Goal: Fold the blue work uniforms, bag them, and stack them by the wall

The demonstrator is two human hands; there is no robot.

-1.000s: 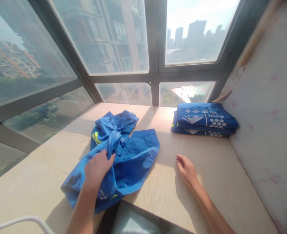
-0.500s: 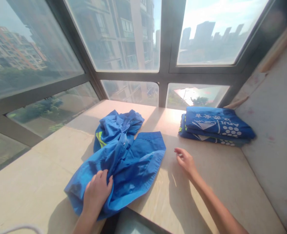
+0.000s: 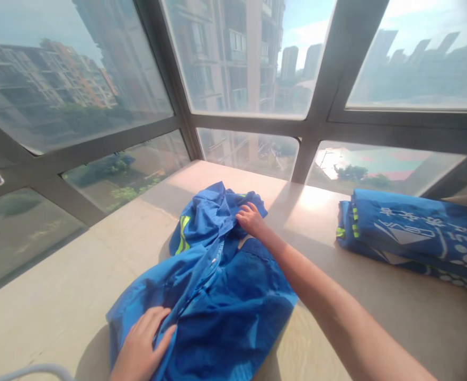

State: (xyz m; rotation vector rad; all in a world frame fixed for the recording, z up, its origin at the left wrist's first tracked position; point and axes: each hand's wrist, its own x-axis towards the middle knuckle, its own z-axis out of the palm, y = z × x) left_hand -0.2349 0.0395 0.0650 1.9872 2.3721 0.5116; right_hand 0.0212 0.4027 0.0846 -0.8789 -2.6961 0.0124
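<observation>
A rumpled blue jacket [image 3: 233, 312] with a front placket and yellow-green reflective strips lies across the ledge in front of me. My left hand [image 3: 144, 344] rests on its near left part, fingers stretched out and thumb apart, a fold of cloth showing between them. Farther up, my right hand [image 3: 251, 219] has its fingers curled on the bunched cloth at the jacket's far end. The fingertips press into the fabric there and are partly hidden.
On the right sits a stack of folded blue garments [image 3: 408, 222] with white print. A pale ledge [image 3: 78, 275] carries everything, with framed windows [image 3: 249, 121] behind and on the left. A grey-white cable or tube [image 3: 38, 369] curves in at the lower left.
My right hand has moved left and forward from the bare ledge onto the jacket's far end. My left hand stays on the near part, its fingers straighter. The view has turned left.
</observation>
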